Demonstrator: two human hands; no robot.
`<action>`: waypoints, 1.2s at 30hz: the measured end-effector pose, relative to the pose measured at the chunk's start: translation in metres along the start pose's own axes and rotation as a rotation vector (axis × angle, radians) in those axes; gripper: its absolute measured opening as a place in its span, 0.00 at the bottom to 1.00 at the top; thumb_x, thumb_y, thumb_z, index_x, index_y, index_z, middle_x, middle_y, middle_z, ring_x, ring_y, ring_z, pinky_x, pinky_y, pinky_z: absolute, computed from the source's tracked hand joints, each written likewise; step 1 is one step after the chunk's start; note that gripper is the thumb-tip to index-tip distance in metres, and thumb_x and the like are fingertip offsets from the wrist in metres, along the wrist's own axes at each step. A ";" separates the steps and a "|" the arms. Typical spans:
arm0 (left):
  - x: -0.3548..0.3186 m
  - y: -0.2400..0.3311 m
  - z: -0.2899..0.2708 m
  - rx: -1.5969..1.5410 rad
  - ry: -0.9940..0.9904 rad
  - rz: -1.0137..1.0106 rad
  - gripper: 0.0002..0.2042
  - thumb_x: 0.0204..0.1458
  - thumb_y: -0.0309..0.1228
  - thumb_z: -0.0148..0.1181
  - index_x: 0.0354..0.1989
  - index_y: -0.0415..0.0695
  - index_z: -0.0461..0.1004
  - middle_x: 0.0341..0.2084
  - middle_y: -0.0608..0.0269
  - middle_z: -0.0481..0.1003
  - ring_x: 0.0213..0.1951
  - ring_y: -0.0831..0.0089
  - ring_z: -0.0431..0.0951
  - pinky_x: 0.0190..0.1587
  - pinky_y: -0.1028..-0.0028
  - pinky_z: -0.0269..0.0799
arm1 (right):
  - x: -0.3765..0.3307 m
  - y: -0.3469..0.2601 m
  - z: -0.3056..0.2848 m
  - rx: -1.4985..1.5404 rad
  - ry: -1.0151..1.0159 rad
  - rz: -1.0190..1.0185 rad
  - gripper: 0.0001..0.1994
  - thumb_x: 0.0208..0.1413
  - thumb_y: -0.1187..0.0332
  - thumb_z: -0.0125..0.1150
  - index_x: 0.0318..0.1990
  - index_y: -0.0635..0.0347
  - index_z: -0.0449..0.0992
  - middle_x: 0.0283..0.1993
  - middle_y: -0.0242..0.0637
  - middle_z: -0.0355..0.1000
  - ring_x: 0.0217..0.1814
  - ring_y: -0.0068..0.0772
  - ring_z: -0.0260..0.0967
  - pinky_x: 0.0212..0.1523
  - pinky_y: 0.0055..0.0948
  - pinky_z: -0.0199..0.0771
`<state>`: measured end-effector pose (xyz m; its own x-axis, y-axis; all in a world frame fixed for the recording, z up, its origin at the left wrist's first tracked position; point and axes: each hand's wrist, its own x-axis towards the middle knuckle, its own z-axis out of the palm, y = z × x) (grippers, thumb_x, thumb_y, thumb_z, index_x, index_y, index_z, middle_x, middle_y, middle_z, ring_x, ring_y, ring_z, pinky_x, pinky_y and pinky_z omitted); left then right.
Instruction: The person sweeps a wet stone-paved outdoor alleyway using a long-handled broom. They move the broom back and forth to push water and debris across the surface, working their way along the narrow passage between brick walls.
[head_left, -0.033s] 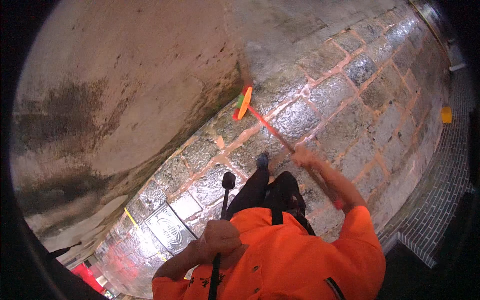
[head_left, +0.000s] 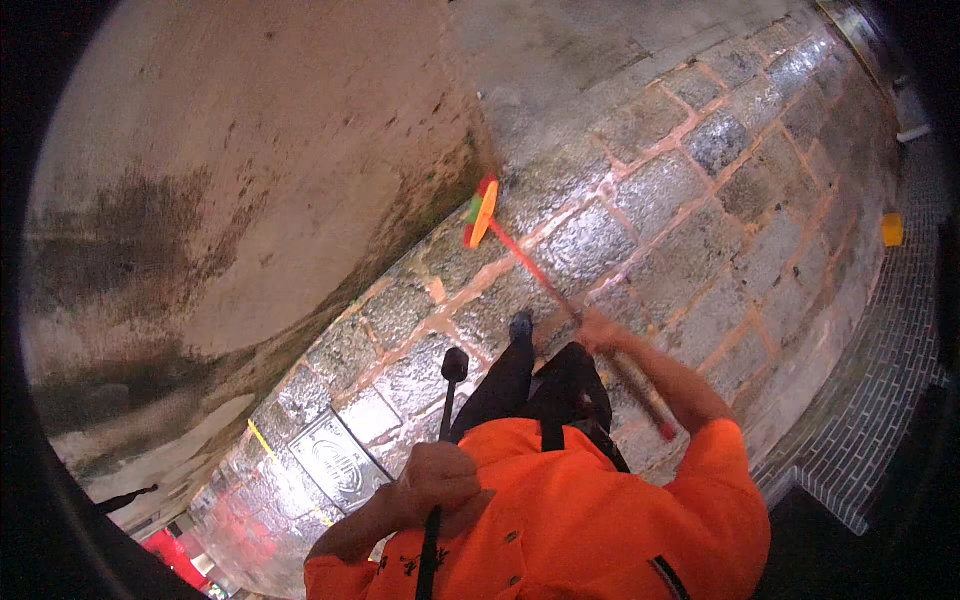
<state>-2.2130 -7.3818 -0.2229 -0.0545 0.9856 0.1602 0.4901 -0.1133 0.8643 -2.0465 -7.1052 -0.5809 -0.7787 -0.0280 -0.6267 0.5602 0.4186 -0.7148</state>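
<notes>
My right hand (head_left: pixel 597 333) is wrapped around the handle of a long-handled broom (head_left: pixel 535 270), ahead of my feet. Its orange head, with red and green bristles, is down at the foot of the wall; the handle's red end shows below my right forearm. Close to my chest, my left hand (head_left: pixel 443 480) is closed around a thin black stick (head_left: pixel 447 412) topped by a dark blocky piece. A black strip continues below that fist over my orange shirt; whether it belongs to the stick I cannot tell.
A stained brown wall (head_left: pixel 300 140) rises along the left. Wet stone paving (head_left: pixel 660 195) with pinkish joints runs beside it. A metal cover (head_left: pixel 340 460) is set in the paving at lower left, near a red object (head_left: pixel 172 553). Something yellow (head_left: pixel 892 230) stands at far right by grey brickwork.
The broom head has shifted slightly left and down along the wall's foot. My right hand has moved a little the same way; my left hand looks unchanged.
</notes>
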 end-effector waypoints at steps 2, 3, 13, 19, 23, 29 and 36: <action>0.021 0.003 0.014 -0.001 0.040 -0.012 0.08 0.35 0.24 0.59 0.13 0.45 0.65 0.09 0.66 0.58 0.13 0.68 0.63 0.14 0.70 0.52 | -0.026 -0.020 0.006 0.122 -0.051 0.057 0.09 0.41 0.68 0.55 0.15 0.62 0.68 0.12 0.37 0.63 0.13 0.33 0.63 0.18 0.34 0.63; 0.023 -0.004 0.027 -0.011 0.061 0.009 0.08 0.35 0.25 0.60 0.13 0.45 0.65 0.09 0.66 0.58 0.13 0.68 0.63 0.14 0.70 0.52 | -0.035 -0.033 0.002 0.197 -0.067 0.101 0.09 0.40 0.69 0.55 0.15 0.63 0.68 0.12 0.38 0.63 0.13 0.33 0.63 0.18 0.34 0.63; 0.196 0.022 0.113 -0.085 0.027 0.013 0.07 0.32 0.23 0.58 0.13 0.44 0.65 0.09 0.67 0.56 0.11 0.68 0.60 0.13 0.68 0.49 | -0.005 0.109 -0.165 0.265 0.038 0.298 0.09 0.38 0.68 0.58 0.12 0.59 0.70 0.11 0.33 0.65 0.12 0.27 0.64 0.14 0.29 0.61; 0.257 0.050 0.143 -0.058 0.100 -0.025 0.07 0.31 0.21 0.58 0.12 0.44 0.64 0.08 0.66 0.55 0.11 0.67 0.60 0.14 0.69 0.49 | -0.071 0.091 -0.286 0.033 0.055 0.374 0.13 0.46 0.64 0.57 0.17 0.64 0.72 0.13 0.38 0.68 0.15 0.31 0.69 0.17 0.33 0.66; 0.295 0.067 0.154 -0.068 0.185 -0.073 0.07 0.31 0.22 0.59 0.13 0.43 0.65 0.09 0.65 0.58 0.11 0.68 0.62 0.14 0.70 0.51 | -0.123 0.095 -0.243 0.180 -0.112 0.229 0.09 0.41 0.71 0.52 0.20 0.72 0.68 0.15 0.44 0.67 0.16 0.37 0.69 0.18 0.37 0.66; 0.321 0.049 0.161 -0.121 0.070 0.053 0.08 0.33 0.25 0.61 0.14 0.43 0.66 0.10 0.65 0.60 0.12 0.68 0.63 0.14 0.71 0.53 | -0.088 0.139 -0.208 0.103 -0.069 0.118 0.08 0.37 0.68 0.54 0.16 0.65 0.70 0.13 0.41 0.66 0.15 0.38 0.66 0.19 0.37 0.65; 0.315 0.033 0.158 -0.149 0.074 0.066 0.09 0.33 0.27 0.62 0.13 0.44 0.66 0.09 0.65 0.60 0.11 0.69 0.63 0.13 0.71 0.54 | -0.123 0.175 -0.347 0.090 0.040 0.494 0.09 0.37 0.71 0.54 0.22 0.71 0.72 0.15 0.49 0.68 0.20 0.41 0.71 0.20 0.36 0.67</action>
<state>-2.0760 -7.0551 -0.2190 -0.0932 0.9641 0.2488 0.3604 -0.2003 0.9111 -1.9508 -6.7133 -0.5209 -0.4239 0.1894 -0.8857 0.8854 0.2926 -0.3612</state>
